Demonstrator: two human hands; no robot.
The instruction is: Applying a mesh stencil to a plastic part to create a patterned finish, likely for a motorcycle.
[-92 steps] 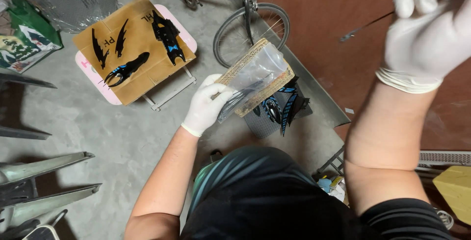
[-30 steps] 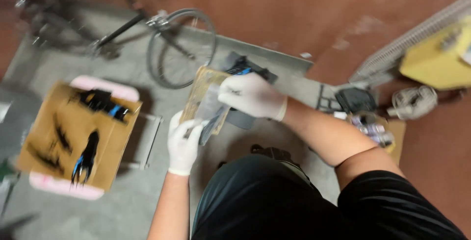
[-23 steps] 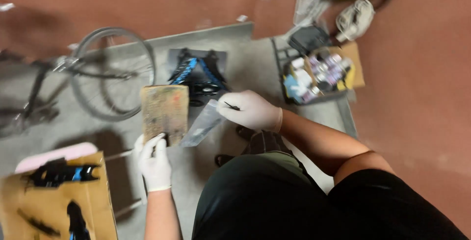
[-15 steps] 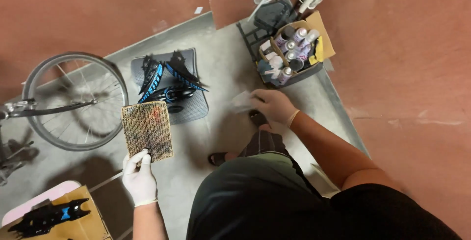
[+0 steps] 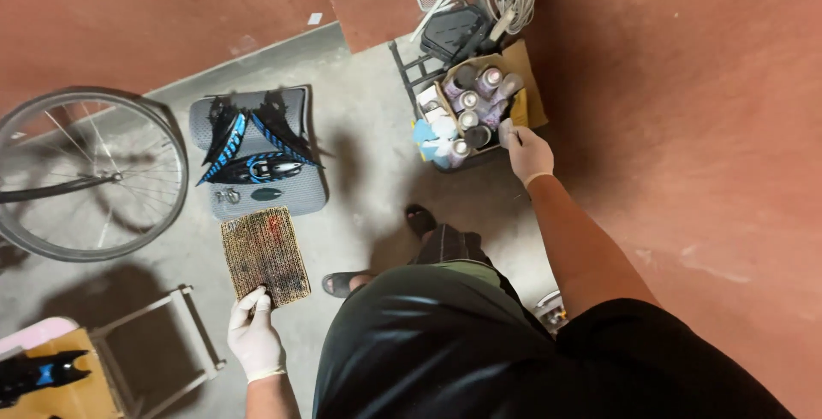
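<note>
Right hand (image 5: 529,152) now at box (image 5: 524,85); stained cardboard (image 5: 265,255)

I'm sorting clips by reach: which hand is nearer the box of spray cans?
Right. The right hand is at the edge of the box of spray cans; the left hand is far off, holding a cardboard sheet.

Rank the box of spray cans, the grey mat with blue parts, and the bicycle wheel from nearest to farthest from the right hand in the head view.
1. Box of spray cans: touching the right hand, at its left.
2. Grey mat: mid-floor, farther left.
3. Bicycle wheel: far left edge.
</note>
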